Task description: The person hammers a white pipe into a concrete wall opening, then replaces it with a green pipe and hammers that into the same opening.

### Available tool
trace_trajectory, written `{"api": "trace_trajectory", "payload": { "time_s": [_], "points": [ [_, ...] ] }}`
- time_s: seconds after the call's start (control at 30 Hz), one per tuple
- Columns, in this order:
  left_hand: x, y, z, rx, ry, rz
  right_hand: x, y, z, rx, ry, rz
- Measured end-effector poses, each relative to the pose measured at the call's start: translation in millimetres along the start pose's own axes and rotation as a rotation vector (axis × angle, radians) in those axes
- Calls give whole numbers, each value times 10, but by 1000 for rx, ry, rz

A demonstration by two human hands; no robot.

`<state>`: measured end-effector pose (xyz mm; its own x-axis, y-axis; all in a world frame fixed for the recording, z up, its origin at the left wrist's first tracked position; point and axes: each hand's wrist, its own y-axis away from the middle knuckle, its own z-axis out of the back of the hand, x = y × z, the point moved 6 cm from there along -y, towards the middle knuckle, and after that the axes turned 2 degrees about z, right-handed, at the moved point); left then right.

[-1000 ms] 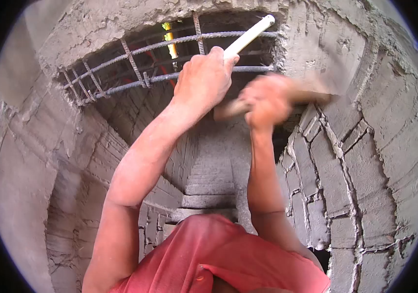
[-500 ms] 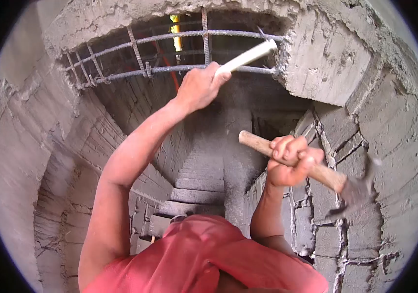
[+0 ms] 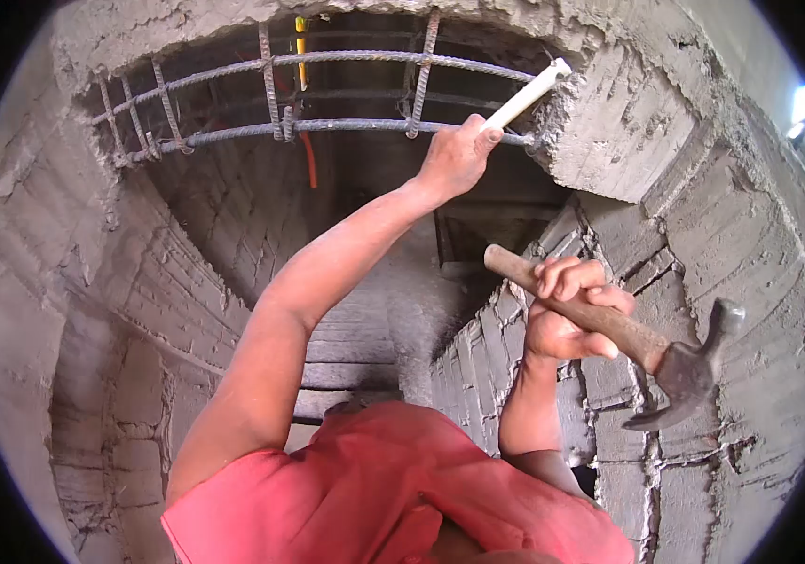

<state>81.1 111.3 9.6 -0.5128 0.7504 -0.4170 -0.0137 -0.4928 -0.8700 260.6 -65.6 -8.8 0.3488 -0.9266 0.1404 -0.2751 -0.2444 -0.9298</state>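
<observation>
My left hand (image 3: pixel 456 164) is closed round the lower end of a pale rod (image 3: pixel 528 97), raised toward the opening above. The rod slants up to the right, its far end beside the broken concrete edge (image 3: pixel 600 122) and overlapping the rebar (image 3: pixel 355 124) in this view. Lower and to the right, my right hand (image 3: pixel 567 303) grips a claw hammer (image 3: pixel 642 343) by the middle of its wooden handle. The hammer's dark metal head hangs to the right, with the claw pointing down and left. A gap of open air separates the hammer from the rod.
Crossed rebar spans the gap in the concrete overhead. A yellow strip (image 3: pixel 302 56) and an orange-red strip (image 3: pixel 309 160) hang behind it. Rough block wall (image 3: pixel 628 461) stands close on the right, grey plastered wall (image 3: pixel 22 273) on the left. Stepped slabs (image 3: pixel 351 351) lie below.
The view has shifted. My left hand with the rod appears farther right and slightly higher against the concrete edge. The hammer, blurred before, now shows sharply, and my right fingers look looser on it.
</observation>
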Motion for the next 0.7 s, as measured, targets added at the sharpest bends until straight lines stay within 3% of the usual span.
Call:
{"api": "trace_trajectory", "payload": {
  "time_s": [0.1,0.27,0.33,0.7],
  "points": [
    [-5,102,-122,-76,87,36,-165,120,-144,19,87,-6],
    [91,225,-368,-148,373,173,-409,301,-91,98,104,-257],
    [134,216,-480,-164,427,191,-458,261,-85,112,254,-329],
    [102,156,-974,-337,713,217,-344,-364,-148,349,696,-133]
  ]
}}
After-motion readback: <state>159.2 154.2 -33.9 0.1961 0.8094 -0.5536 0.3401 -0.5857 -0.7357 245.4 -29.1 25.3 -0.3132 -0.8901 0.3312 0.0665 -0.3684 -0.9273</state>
